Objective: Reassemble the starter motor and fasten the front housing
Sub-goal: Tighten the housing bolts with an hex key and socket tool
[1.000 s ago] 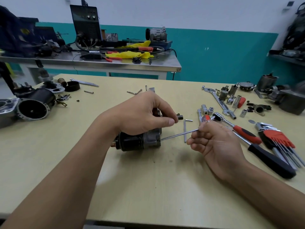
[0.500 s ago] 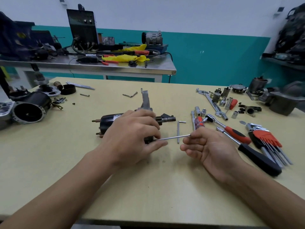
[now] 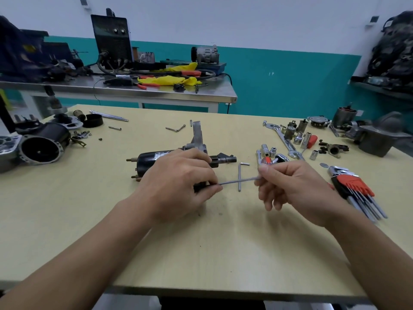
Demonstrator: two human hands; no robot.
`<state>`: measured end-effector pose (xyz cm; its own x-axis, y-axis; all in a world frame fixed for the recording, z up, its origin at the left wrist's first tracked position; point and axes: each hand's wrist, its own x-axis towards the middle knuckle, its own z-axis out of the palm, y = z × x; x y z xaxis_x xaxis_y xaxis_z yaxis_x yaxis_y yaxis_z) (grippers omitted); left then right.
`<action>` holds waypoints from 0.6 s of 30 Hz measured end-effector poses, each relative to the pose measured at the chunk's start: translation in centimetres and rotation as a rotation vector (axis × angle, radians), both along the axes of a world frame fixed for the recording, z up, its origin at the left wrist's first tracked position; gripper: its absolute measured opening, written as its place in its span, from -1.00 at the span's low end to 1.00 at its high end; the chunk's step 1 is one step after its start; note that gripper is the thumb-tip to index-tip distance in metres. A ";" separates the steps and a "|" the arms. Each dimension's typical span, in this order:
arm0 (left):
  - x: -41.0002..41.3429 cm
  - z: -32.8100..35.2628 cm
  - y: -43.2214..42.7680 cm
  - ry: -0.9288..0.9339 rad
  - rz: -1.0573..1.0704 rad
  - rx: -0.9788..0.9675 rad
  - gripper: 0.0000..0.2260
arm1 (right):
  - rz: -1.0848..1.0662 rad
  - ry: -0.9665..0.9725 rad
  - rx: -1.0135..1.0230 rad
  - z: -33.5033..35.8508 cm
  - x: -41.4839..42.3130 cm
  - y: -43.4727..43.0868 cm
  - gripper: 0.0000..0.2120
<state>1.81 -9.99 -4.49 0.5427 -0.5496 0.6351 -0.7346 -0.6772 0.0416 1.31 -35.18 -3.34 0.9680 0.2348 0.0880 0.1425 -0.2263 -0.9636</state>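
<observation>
L hand [image 3: 178, 184] is closed round the near side of the starter motor [image 3: 154, 158]. Fingers curl over its front end, index tip at the rod's inner end. R hand [image 3: 292, 189] pinches the outer end of a long thin rod [image 3: 239, 181] betw thumb + index; other fingers loose, holding nothing. Rod spans the gap betw the hands, approx 9–3 o'clock, rising a bit toward 3. Prob a through-bolt, poss a long hex key. Both ends are hidden by fingers, so can't tell.

Motor lies on its side mid-bench [image 3: 201, 253]. Black body to 9 o'clock, pinion shaft [image 3: 225, 159] pointing 3 o'clock, mounting ear [image 3: 197, 134] sticking up at 12.

Step in hand (my read): feeding the rod into a near-side hole of the motor to fasten the front housing. To do it well:
- Pin the motor w/ L hand so it can't roll.
- Line the rod up w/ the hole axis; any angle risks binding or cross-threading.
- Use L index as a guide at the entry.
- Start w/ light finger-turns, no force.
- If it sticks, back off + realign the housing.
- Use a tool only once threads catch.

Outward:
- Loose L hex key [image 3: 239, 170] on bench under the rod, at 3 o'clock of motor; could snag.
- Hex-key set [image 3: 354, 184] at 3 o'clock of R hand.
- Sockets [image 3: 299, 138] at 1 o'clock.
- Loose bolts [image 3: 176, 129] at 12, beyond motor.
- Second housing [image 3: 35, 149] far out at 9–10 o'clock.
</observation>
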 end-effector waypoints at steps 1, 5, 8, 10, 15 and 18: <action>0.0 0.0 0.0 -0.004 -0.004 0.001 -0.87 | -0.002 0.048 0.035 -0.2 0.1 0.2 -0.60; 0.0 -0.1 0.0 -0.027 -0.021 0.000 -0.88 | -0.035 0.523 0.325 -0.8 0.5 0.6 -0.62; 0.0 -0.1 0.0 -0.040 -0.034 0.014 -0.89 | 0.012 0.629 0.380 -0.8 0.5 0.5 -0.70; 0.0 0.1 0.1 -0.032 -0.035 0.017 -0.89 | -0.023 0.388 0.166 -1.1 0.5 0.1 -0.62; -0.2 0.1 0.0 -0.016 -0.028 0.018 -0.87 | -0.018 -0.394 -0.387 -2.4 0.6 -2.1 -0.61; -0.1 0.1 0.0 -0.022 -0.029 0.007 -0.89 | -0.035 -0.506 -0.441 -3.4 1.1 -2.2 -0.58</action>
